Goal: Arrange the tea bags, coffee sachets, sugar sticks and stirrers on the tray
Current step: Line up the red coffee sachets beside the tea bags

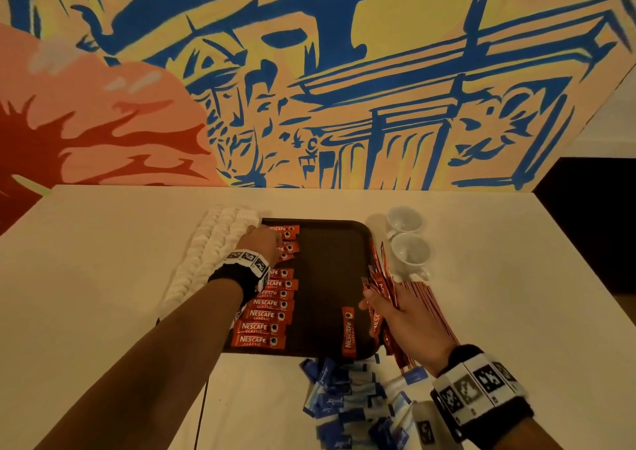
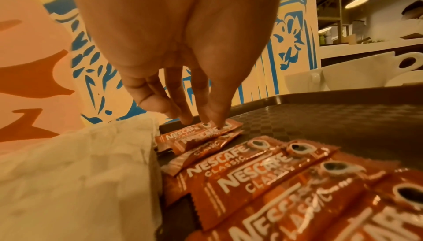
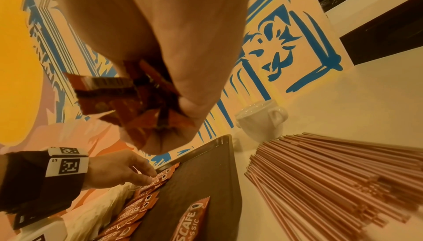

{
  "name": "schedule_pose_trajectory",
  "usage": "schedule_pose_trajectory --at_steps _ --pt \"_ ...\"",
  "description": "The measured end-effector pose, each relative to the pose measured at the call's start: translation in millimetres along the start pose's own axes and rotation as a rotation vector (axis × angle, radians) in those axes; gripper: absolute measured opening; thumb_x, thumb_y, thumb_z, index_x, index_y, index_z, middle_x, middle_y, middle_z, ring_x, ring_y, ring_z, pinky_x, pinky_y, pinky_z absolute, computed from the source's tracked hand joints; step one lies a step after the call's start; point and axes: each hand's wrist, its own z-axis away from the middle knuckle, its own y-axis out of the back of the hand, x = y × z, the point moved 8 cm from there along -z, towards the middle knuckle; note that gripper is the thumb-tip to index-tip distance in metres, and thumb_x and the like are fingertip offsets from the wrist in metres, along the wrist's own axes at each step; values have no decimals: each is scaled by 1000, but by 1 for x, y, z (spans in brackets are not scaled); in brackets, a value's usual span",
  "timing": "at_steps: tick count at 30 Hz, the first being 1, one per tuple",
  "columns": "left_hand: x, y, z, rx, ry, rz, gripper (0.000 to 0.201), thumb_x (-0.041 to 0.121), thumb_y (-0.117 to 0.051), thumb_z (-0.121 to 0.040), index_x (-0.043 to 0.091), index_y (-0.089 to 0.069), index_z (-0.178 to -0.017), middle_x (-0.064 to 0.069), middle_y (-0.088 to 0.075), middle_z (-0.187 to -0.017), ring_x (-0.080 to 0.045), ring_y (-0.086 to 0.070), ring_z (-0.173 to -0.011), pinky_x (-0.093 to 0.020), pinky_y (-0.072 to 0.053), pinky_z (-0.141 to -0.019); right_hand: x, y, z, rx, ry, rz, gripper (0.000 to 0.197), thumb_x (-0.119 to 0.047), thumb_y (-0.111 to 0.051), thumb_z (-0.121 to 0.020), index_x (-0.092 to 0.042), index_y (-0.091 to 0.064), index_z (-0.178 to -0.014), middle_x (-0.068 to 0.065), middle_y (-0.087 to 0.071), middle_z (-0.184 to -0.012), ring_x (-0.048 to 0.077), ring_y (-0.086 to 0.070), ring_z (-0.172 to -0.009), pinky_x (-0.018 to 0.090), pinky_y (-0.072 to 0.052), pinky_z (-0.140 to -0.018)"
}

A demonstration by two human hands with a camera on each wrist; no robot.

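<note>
A dark brown tray (image 1: 330, 270) lies in the middle of the white table. A column of red coffee sachets (image 1: 265, 315) runs down its left side. My left hand (image 1: 272, 234) reaches to the far end of that column, and its straight fingertips (image 2: 216, 120) press on the top sachet (image 2: 199, 133). My right hand (image 1: 378, 298) hovers over the tray's right edge and grips a bunch of coffee sachets (image 3: 128, 100). One loose sachet (image 1: 348, 332) lies lengthwise near the tray's front right. A heap of red-and-white stirrers (image 3: 332, 172) lies right of the tray.
Two white cups (image 1: 409, 253) stand behind the stirrers, off the tray's far right corner. Folded white napkins (image 1: 213, 243) lie along the tray's left side. A pile of blue and white packets (image 1: 351, 401) sits in front of the tray. A painted wall closes off the back.
</note>
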Motion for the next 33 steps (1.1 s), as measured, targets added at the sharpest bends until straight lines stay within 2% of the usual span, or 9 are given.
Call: schedule_pose_trajectory --at_steps 3,5,8,12,14,16,22,25,33 --pt "1 -4 -1 -47 2 10 27 22 -67 -93 16 -70 -119 -9 -66 -123 -30 -57 -119 -39 -50 -101 -1 0 0 7 -2 8 23 -32 -48 -106 -16 -65 -108 -13 -73 -78 -4 -67 -68 7 -45 -60" --pt "0 -8 0 -77 10 13 24 19 -67 -92 13 -71 -115 -10 -68 -118 -29 -63 -111 -38 -53 -97 0 1 0 16 -5 0 22 -33 -49 -106 -18 -65 -107 -9 -74 -87 -2 -68 -69 10 -47 -60" --pt "0 -9 0 -84 0 28 19 16 -66 -92 14 -73 -110 -9 -70 -113 -27 -65 -105 -36 -54 -93 1 2 1 9 -9 12 20 -35 -48 -106 -22 -63 -109 -12 -74 -96 -2 -69 -72 15 -49 -67" --pt "-1 -10 -1 -103 -14 47 26 23 -72 -89 17 -72 -114 -8 -68 -118 -27 -64 -108 -34 -52 -94 0 2 2 3 -7 6 19 -32 -48 -106 -21 -63 -108 -9 -74 -96 -1 -69 -71 15 -50 -65" --pt "-2 -11 -2 -112 -19 55 31 29 -73 -89 17 -71 -118 -7 -67 -121 -26 -64 -110 -34 -52 -95 -2 1 3 1 -3 17 18 -32 -47 -106 -23 -63 -109 -14 -74 -93 -2 -69 -71 18 -50 -69" --pt "-3 -10 -1 -106 -29 54 33 30 -70 -90 17 -70 -121 -6 -67 -123 -26 -63 -112 -34 -51 -96 -2 1 3 3 -6 22 19 -34 -47 -106 -24 -63 -109 -13 -74 -92 -4 -68 -72 22 -49 -74" --pt "-4 -7 -2 -91 -40 46 32 15 -66 -91 18 -69 -122 -8 -65 -127 -27 -61 -117 -35 -49 -101 1 4 1 8 -34 38 23 -41 -48 -105 -24 -63 -112 -19 -73 -89 -4 -68 -72 24 -51 -70" --pt "-1 -7 -5 -80 -54 21 28 11 -64 -92 15 -71 -119 -9 -66 -123 -27 -61 -115 -35 -50 -101 3 5 0 17 -34 42 23 -42 -48 -104 -26 -62 -113 -17 -73 -96 -1 -69 -76 30 -54 -78" --pt "5 -4 -10 -34 -63 -37 30 12 -58 -95 14 -65 -125 -12 -62 -126 -30 -61 -115 -37 -50 -98 6 6 -4 19 -30 71 26 -43 -48 -104 -24 -64 -112 -19 -73 -87 -2 -69 -76 29 -53 -80"
